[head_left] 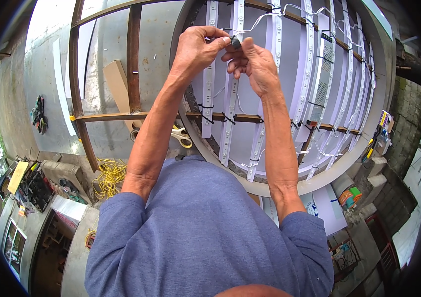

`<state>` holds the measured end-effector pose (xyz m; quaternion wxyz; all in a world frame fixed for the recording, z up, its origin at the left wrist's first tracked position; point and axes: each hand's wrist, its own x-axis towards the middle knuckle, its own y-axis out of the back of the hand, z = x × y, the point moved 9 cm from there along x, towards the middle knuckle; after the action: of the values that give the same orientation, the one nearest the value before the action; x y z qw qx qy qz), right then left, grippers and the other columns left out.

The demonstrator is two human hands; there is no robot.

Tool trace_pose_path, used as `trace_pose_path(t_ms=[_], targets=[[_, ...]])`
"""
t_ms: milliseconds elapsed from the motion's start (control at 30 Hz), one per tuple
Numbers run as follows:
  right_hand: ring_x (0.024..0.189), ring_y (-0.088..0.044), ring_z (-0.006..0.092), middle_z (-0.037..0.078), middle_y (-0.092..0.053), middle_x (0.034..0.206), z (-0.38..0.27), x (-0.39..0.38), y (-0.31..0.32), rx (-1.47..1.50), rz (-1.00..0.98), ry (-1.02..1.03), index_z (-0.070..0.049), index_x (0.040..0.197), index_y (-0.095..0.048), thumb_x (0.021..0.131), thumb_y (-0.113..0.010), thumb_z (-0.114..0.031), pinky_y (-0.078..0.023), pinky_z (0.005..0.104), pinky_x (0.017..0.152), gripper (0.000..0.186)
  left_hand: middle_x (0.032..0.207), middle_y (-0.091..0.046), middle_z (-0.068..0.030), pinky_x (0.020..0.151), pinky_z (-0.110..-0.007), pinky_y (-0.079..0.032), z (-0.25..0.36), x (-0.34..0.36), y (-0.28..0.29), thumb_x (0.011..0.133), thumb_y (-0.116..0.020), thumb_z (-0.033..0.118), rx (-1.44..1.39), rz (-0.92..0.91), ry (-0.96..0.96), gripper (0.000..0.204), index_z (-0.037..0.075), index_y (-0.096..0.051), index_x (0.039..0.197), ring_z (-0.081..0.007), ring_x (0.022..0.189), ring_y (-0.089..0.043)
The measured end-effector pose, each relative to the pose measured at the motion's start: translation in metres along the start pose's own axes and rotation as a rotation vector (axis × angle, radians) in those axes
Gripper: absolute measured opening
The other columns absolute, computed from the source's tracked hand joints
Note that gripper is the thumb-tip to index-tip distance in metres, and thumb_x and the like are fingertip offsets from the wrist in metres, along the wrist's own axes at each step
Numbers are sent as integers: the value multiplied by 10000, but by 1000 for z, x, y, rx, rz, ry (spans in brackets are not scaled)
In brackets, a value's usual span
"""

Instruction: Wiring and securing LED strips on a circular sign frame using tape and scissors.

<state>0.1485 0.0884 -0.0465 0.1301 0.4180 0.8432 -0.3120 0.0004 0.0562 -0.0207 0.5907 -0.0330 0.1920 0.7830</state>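
My left hand (201, 48) pinches a small dark piece (235, 42) with thumb and index finger, beside thin white wires. My right hand (252, 67) is just right of it, thumb raised at the piece and other fingers curled; what it grips is unclear. Both are over LED strips (227, 128) tied with dark ties to rusty metal bars (255, 119) inside a large round metal frame (329, 178). A perforated metal power supply (319, 79) sits among the strips to the right.
A rusty rectangular frame (77, 74) lies over a grey sheet (47, 29) with a cardboard piece (116, 84). Yellow-handled scissors (183, 138) are left of the round frame. A yellow cord (109, 178) is heaped below left, near toolboxes (35, 183). Concrete blocks (376, 173) stand at right.
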Motion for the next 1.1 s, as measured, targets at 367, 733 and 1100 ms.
trace_pose_path(t_ms=[367, 733, 1100], targets=[[799, -678, 109, 9, -671, 973, -65, -1, -7, -932, 70, 818, -177, 1120, -734, 861, -707, -3, -593, 217, 641, 313, 778, -638, 32, 560, -198, -399, -16, -4, -3, 946, -695, 138, -75, -1, 19, 160, 91, -762, 1084, -40, 632, -456], [839, -700, 125, 16, -732, 939, -69, 7, -8, -1006, -81, 893, -180, 1086, -768, 851, -721, -24, -616, 241, 728, 285, 748, -641, 28, 573, -210, -412, -16, -8, -7, 917, -733, 150, -171, -32, 81, 198, 78, -761, 1099, -47, 649, -479], [596, -618, 78, 4, -700, 779, -73, 21, -7, -944, -159, 801, -153, 1057, -773, 871, -732, -82, -511, 224, 503, 203, 780, -693, 18, 583, -232, -475, -14, 4, -2, 897, -742, 147, -185, -93, -14, 167, 91, -782, 1048, -57, 643, -556]])
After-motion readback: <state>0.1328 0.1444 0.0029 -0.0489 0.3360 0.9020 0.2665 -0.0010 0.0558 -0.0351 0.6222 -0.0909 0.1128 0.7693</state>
